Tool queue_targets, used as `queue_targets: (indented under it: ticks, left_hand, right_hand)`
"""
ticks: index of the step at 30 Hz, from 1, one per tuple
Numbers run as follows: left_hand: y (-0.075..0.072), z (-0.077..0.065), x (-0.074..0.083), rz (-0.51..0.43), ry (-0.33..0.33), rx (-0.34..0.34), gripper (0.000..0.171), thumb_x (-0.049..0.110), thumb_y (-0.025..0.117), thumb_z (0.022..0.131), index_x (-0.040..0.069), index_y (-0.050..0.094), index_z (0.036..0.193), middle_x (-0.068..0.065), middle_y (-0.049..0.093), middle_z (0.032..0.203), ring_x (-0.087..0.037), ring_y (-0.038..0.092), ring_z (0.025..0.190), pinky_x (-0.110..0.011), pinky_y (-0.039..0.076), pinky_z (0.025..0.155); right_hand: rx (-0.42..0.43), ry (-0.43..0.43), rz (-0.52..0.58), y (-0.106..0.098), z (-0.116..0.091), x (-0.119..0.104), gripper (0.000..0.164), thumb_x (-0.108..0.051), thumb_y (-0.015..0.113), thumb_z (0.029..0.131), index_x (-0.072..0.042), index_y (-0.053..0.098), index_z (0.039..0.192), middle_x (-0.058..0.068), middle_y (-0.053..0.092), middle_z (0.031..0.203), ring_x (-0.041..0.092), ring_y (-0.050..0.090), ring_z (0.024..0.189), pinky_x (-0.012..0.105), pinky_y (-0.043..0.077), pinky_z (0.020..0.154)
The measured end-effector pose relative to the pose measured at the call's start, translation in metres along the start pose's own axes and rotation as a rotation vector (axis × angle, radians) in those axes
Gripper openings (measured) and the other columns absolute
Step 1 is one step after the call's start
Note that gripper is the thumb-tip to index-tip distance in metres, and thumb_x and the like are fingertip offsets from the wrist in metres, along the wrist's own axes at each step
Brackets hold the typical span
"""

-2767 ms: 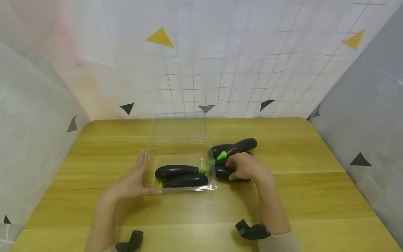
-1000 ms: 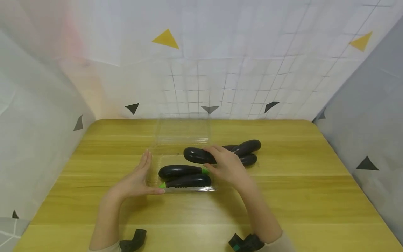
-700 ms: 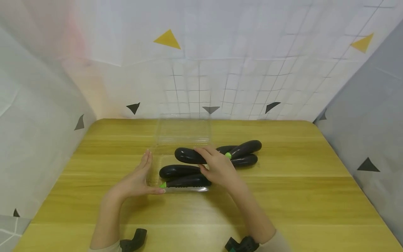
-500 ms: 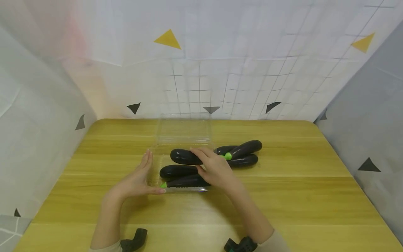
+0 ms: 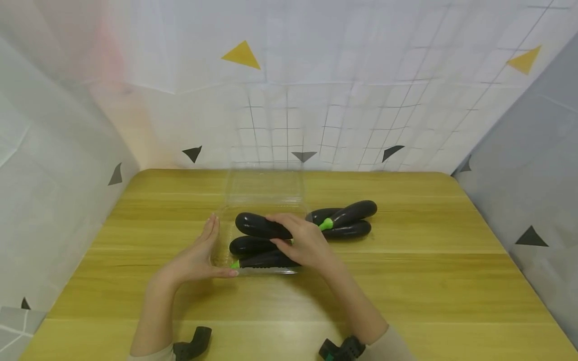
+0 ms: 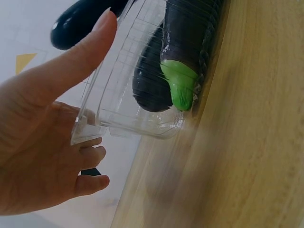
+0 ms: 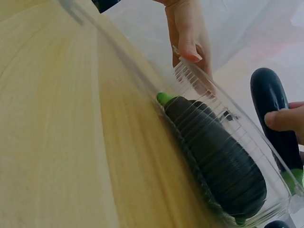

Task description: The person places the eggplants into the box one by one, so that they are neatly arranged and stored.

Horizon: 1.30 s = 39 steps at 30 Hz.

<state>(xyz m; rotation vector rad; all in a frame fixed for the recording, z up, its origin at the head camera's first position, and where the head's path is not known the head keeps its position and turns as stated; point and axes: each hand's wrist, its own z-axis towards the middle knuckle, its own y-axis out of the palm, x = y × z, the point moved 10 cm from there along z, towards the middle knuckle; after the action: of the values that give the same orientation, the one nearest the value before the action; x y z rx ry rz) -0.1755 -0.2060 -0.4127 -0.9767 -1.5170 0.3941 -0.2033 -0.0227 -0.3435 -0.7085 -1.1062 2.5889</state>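
My right hand [image 5: 304,240] grips a dark eggplant [image 5: 257,225] between thumb and fingers, above the open clear plastic box [image 5: 226,258]. In the right wrist view this eggplant [image 7: 268,97] is above the box's rim, its green stem end pointing down. Two more eggplants lie in the box: a front one [image 5: 266,259] with its green stem to the left, and one behind it [image 5: 248,245], partly covered by the right hand. My left hand [image 5: 194,260] rests at the box's left front corner, fingers straight along the side and thumb [image 6: 80,61] along the front rim.
Right of the box lies a pile of eggplants, the top one [image 5: 354,213] crossing over the others. The box's clear lid [image 5: 264,185] is folded back behind it. The wooden table [image 5: 429,281] ends at a pale wall covering [image 5: 361,100].
My right hand has picked an eggplant from the pile and carried it left over the box, still edging left lately. My left hand stays at the box's corner.
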Motion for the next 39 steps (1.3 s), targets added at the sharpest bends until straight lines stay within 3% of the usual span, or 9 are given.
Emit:
queue_targets:
  ticks: [4, 8, 15, 22, 25, 28, 31, 35, 39]
  left_hand:
    - [-0.001, 0.000, 0.001, 0.003, -0.002, 0.004, 0.131, 0.050, 0.081, 0.072, 0.001, -0.011, 0.151, -0.016, -0.021, 0.157, -0.043, -0.001, 0.143, -0.059, 0.015, 0.111]
    - [-0.001, -0.001, 0.001, 0.002, -0.003, 0.001, 0.131, 0.050, 0.081, 0.072, 0.001, -0.010, 0.151, -0.016, -0.021, 0.157, -0.043, -0.002, 0.143, -0.059, 0.014, 0.111]
    - [0.001, 0.000, 0.001, -0.014, -0.007, -0.011, 0.130, 0.049, 0.080, 0.073, 0.002, -0.012, 0.151, -0.015, -0.023, 0.156, -0.042, -0.005, 0.143, -0.059, 0.013, 0.111]
    - [0.001, 0.000, 0.001, -0.014, -0.002, -0.008, 0.130, 0.047, 0.081, 0.073, 0.002, -0.012, 0.151, -0.014, -0.023, 0.156, -0.041, -0.005, 0.143, -0.058, 0.013, 0.112]
    - [0.001, 0.000, 0.002, -0.010, -0.005, -0.006, 0.130, 0.048, 0.081, 0.072, 0.002, -0.012, 0.151, -0.015, -0.023, 0.156, -0.041, -0.004, 0.143, -0.058, 0.013, 0.112]
    - [0.001, -0.001, 0.002, -0.009, -0.010, -0.009, 0.131, 0.049, 0.081, 0.072, 0.002, -0.012, 0.151, -0.014, -0.024, 0.156, -0.042, -0.004, 0.143, -0.058, 0.013, 0.112]
    - [0.001, -0.001, 0.003, -0.007, -0.012, -0.016, 0.131, 0.049, 0.081, 0.072, 0.002, -0.013, 0.151, -0.013, -0.024, 0.156, -0.042, -0.005, 0.143, -0.058, 0.012, 0.112]
    - [0.000, -0.001, 0.004, -0.004, -0.009, -0.014, 0.131, 0.048, 0.081, 0.073, 0.001, -0.013, 0.151, -0.013, -0.025, 0.156, -0.042, -0.005, 0.143, -0.058, 0.012, 0.112]
    - [-0.001, -0.001, 0.005, 0.001, -0.002, -0.008, 0.131, 0.048, 0.081, 0.073, 0.000, -0.013, 0.150, -0.016, -0.024, 0.156, -0.044, -0.003, 0.142, -0.058, 0.013, 0.111]
  right_hand:
    - [0.007, 0.020, 0.088, 0.005, 0.000, 0.003, 0.046, -0.015, 0.081, 0.078, -0.008, 0.064, 0.120, 0.003, 0.067, 0.115, 0.017, 0.064, 0.104, 0.024, 0.053, 0.084]
    - [0.004, 0.061, 0.118, 0.010, -0.002, 0.009, 0.044, -0.015, 0.084, 0.076, -0.009, 0.067, 0.116, 0.001, 0.068, 0.113, 0.014, 0.065, 0.101, 0.021, 0.052, 0.083]
    - [-0.040, 0.074, -0.026, 0.015, -0.005, 0.015, 0.041, -0.021, 0.085, 0.074, -0.013, 0.069, 0.111, -0.002, 0.069, 0.111, 0.014, 0.064, 0.102, 0.027, 0.055, 0.077]
    - [-0.192, 0.134, -0.173, 0.022, -0.007, 0.021, 0.054, -0.015, 0.079, 0.079, -0.016, 0.060, 0.129, 0.001, 0.065, 0.120, 0.018, 0.063, 0.104, 0.029, 0.055, 0.064]
    - [-0.207, 0.174, -0.262, 0.022, -0.008, 0.027, 0.054, -0.019, 0.080, 0.079, -0.017, 0.061, 0.129, 0.001, 0.064, 0.119, 0.021, 0.061, 0.109, 0.031, 0.056, 0.070]
    - [-0.167, 0.195, -0.311, 0.018, -0.008, 0.031, 0.050, -0.022, 0.082, 0.078, -0.015, 0.064, 0.123, 0.001, 0.066, 0.114, 0.022, 0.061, 0.108, 0.032, 0.056, 0.072]
    - [-0.123, 0.181, -0.288, 0.015, -0.009, 0.032, 0.047, -0.020, 0.083, 0.077, -0.011, 0.066, 0.119, 0.003, 0.068, 0.113, 0.023, 0.061, 0.109, 0.034, 0.054, 0.082]
    - [-0.105, 0.158, -0.212, 0.015, -0.008, 0.033, 0.050, -0.023, 0.081, 0.079, -0.008, 0.063, 0.122, 0.006, 0.065, 0.121, 0.025, 0.054, 0.119, 0.043, 0.039, 0.105]
    - [-0.081, 0.203, -0.178, 0.006, -0.007, 0.038, 0.048, -0.033, 0.080, 0.079, -0.010, 0.065, 0.119, 0.003, 0.062, 0.120, 0.023, 0.052, 0.118, 0.042, 0.038, 0.104]
